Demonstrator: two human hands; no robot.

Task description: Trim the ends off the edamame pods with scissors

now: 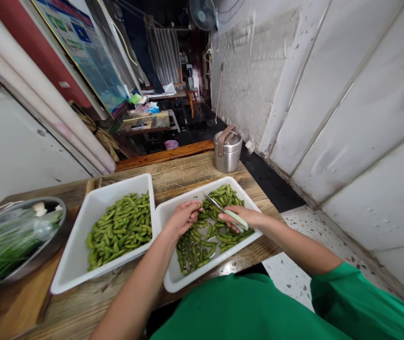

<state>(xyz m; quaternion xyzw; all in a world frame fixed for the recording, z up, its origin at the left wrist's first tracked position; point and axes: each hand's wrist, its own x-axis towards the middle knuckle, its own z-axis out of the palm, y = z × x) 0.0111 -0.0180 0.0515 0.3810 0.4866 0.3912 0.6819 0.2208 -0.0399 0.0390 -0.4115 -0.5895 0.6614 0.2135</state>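
My right hand (239, 217) grips a pair of scissors (235, 217) with pale green handles, their metal blades pointing up and left. Fingers pinched together, my left hand (186, 215) is just left of the blade tips. A bit of green shows at its fingertips, probably an edamame pod, though mostly hidden. Both hands are above the right white tray (176, 285), where edamame pods (194, 248) lie in a little water with small trimmed bits. Beside it on the left, another white tray (70, 274) holds a large heap of edamame pods (122, 226).
A lidded steel canister (227, 156) with a brown handle stands behind the right tray on the wooden table (173, 177). At far left, a metal bowl (55, 236) holds long green vegetables in plastic. A white wall (347, 118) runs along the right side.
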